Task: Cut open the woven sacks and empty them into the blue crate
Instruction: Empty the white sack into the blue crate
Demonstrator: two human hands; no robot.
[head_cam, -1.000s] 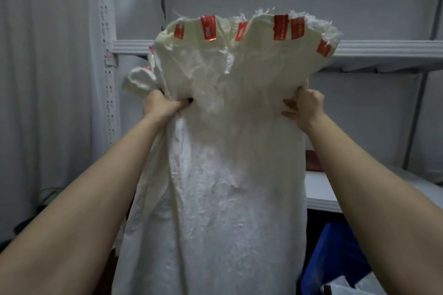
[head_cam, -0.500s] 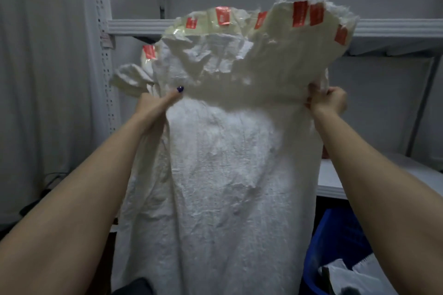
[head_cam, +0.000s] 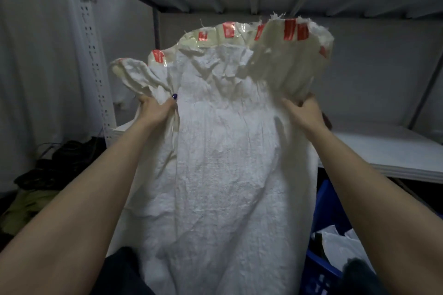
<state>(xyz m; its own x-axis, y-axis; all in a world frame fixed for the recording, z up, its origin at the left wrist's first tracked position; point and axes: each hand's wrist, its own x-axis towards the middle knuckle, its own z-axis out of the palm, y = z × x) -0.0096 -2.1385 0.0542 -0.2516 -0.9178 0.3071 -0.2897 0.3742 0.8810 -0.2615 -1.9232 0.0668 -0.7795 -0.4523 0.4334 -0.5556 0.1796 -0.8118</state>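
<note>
The left hand (head_cam: 155,110) and right hand (head_cam: 302,112) each clutch bunched fabric of the crumpled white woven sack (head_cam: 223,163) just under its flared, red-patched taped end. The body hangs between the forearms, apparently upended to shake the contents out below. The blue plastic crate (head_cam: 328,203) lies under the right forearm, cut off by the frame edge, and the sack's lower mouth is hidden, so I cannot tell whether anything is falling.
</note>
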